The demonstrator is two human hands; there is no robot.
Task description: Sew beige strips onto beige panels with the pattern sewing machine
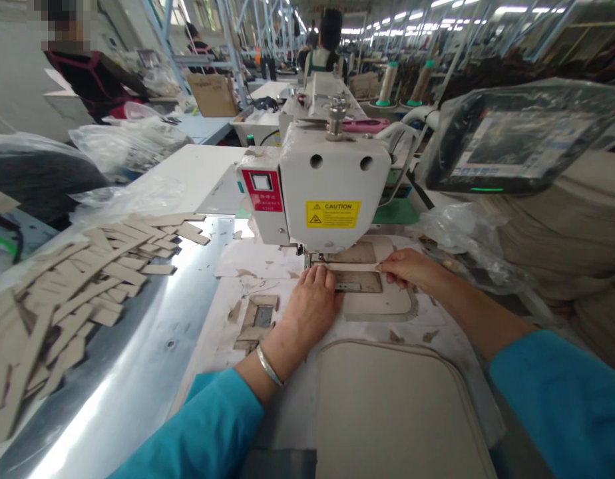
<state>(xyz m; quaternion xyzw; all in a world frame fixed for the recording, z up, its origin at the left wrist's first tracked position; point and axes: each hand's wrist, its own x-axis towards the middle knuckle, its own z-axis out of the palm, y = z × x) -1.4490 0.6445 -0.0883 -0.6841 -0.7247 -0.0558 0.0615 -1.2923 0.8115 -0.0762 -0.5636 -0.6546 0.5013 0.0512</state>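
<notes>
My left hand (315, 303), with a silver bangle on its wrist, lies palm down under the head of a white sewing machine (332, 179). Its fingers are stretched out together, their tips at the left end of a narrow beige strip (355, 267). At the strip's right end my right hand (405, 267) pinches it between thumb and fingers. The strip runs straight across a beige panel (377, 305) with rectangular cut-outs. A small metal plate (348, 287) sits just right of my left hand. What lies under the left palm is hidden.
Beige strips (98, 266) lie heaped on the shiny metal table (152, 359) at left. Rounded beige panels (387, 406) are stacked nearest me. A plastic-wrapped control screen (522, 143) juts out at right, above beige cloth (562, 233). Another person (88, 73) sits far left.
</notes>
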